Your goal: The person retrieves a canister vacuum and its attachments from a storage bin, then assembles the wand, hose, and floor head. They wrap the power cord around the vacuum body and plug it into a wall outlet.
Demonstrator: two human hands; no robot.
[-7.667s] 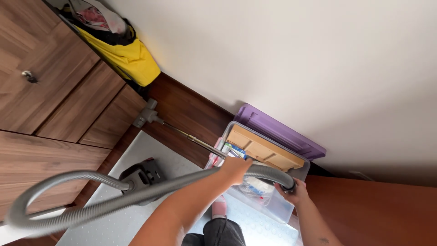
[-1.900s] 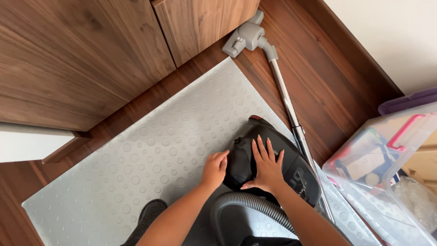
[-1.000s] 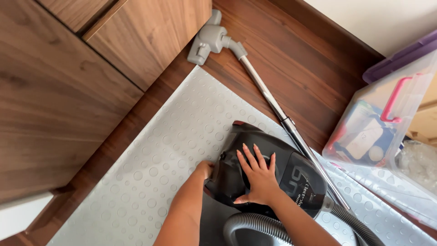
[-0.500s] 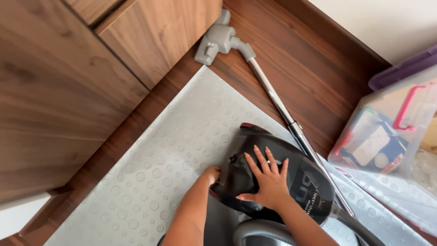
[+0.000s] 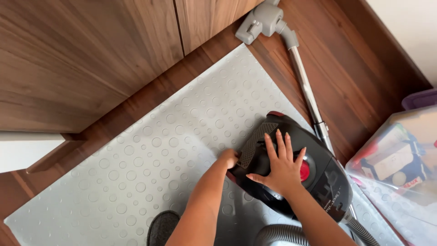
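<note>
- Black plastic under both hands: the right hand (image 5: 281, 169) lies flat on the vacuum cleaner (image 5: 291, 168), fingers (image 5: 278, 146) spread apart, gripping nothing.
- Left hand (image 5: 229, 158) curls shut on the vacuum cleaner's side edge, by the mesh grille (image 5: 254, 145).
- Vacuum cleaner sits on the grey dotted mat (image 5: 150, 168), its metal tube (image 5: 306, 89) running to the floor head (image 5: 261, 22).
- Risk, as I judge it: pressing down could slide the body against the clear storage box (image 5: 400, 155) close by.
</note>
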